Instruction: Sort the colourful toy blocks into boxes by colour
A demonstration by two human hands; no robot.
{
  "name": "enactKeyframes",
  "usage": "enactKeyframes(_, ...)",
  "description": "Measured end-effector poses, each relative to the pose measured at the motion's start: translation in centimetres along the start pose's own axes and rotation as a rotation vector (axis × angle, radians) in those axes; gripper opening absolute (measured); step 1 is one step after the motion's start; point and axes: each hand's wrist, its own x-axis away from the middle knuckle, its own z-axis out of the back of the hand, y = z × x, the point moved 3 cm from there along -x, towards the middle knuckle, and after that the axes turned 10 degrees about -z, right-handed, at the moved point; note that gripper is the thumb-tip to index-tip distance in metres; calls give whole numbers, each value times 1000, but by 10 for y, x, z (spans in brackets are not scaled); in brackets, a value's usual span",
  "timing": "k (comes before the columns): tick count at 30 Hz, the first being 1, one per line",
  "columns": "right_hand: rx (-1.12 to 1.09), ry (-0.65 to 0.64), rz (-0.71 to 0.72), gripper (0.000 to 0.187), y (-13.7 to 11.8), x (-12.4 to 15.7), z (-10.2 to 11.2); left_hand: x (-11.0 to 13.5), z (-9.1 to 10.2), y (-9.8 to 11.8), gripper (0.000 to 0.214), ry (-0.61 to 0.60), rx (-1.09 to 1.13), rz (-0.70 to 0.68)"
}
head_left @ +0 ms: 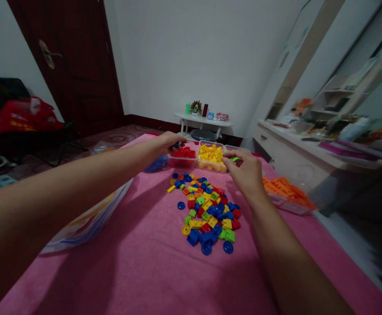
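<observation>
My left hand is stretched forward over the clear box of red blocks, its fingers pinching a small dark blue block. My right hand is at a clear box right of the box of yellow blocks. Its fingers are curled, and a bit of green shows between thumb and fingers; whether that is held or lies in the box behind is unclear. Nearer to me, a loose pile of mixed toy building blocks lies on the pink cloth, with blue wheels among them.
Blue pieces lie left of the red box. A box of orange pieces is at the right edge. Beside my left forearm is a clear plastic bag. A small white table is by the wall, a cabinet to the right.
</observation>
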Motion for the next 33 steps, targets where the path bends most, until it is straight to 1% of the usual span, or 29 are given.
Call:
enactKeyframes(1,17,-1,12,17,-1,0,-1,-5,15,12,10,72,-209,-106)
enactKeyframes(2,34,-8,22,17,-1,1,-2,-8,29,22,13,135,-361,-177)
enactKeyframes(4,63,-56,19,17,-1,1,-6,-9,50,34,12,207,-654,-263)
enactKeyframes(6,95,-153,-14,17,0,3,-11,-5,59,38,7,214,-893,-323)
enactKeyframes(7,119,-214,-36,17,1,4,-15,-1,58,38,6,195,-981,-358)
enactKeyframes(9,179,-347,-61,15,1,7,-21,9,46,32,7,104,-1062,-436)
enactKeyframes(11,235,-487,-51,14,-2,13,-26,22,24,22,7,-57,-1046,-508)
enactKeyframes(13,272,-641,-22,13,-6,19,-30,39,-1,7,4,-263,-989,-487)
enactKeyframes(15,293,-788,-13,11,-10,24,-30,61,-26,-11,6,-481,-941,-416)
enactKeyframes(16,296,-833,-15,10,-10,24,-29,73,-37,-19,9,-555,-940,-394)
enactKeyframes(17,296,-845,-21,10,-10,23,-27,86,-47,-27,12,-630,-951,-401)
enactKeyframes(18,292,-821,-32,9,-9,21,-24,100,-57,-34,16,-678,-955,-452)
enactKeyframes(20,271,-693,-66,11,-5,12,-16,128,-76,-46,19,-696,-979,-613)
enactKeyframes(21,257,-619,-88,12,-2,7,-11,142,-84,-53,15,-671,-1007,-706)
enactKeyframes(22,239,-554,-110,13,1,3,-7,155,-90,-59,13,-619,-1038,-793)
enactKeyframes(23,220,-502,-128,13,3,0,-3,167,-97,-67,22,-604,-1075,-864)
enactKeyframes(24,200,-462,-137,13,4,-3,1,178,-104,-76,36,-649,-1112,-921)
enactKeyframes(25,182,-431,-138,13,4,-4,3,187,-109,-85,46,-725,-1150,-983)
enactKeyframes(26,165,-405,-135,14,3,-5,5,194,-114,-93,47,-766,-1190,-1048)
enactKeyframes(27,152,-382,-130,14,2,-6,6,197,-116,-100,46,-791,-1217,-1101)
enactKeyframes(29,135,-348,-122,15,0,-6,7,193,-117,-108,41,-786,-1259,-1156)
enactKeyframes(31,125,-329,-121,16,-1,-5,6,180,-113,-108,36,-738,-1277,-1145)
enactKeyframes(33,122,-322,-123,17,-1,-5,4,162,-105,-103,32,-683,-1255,-1093)
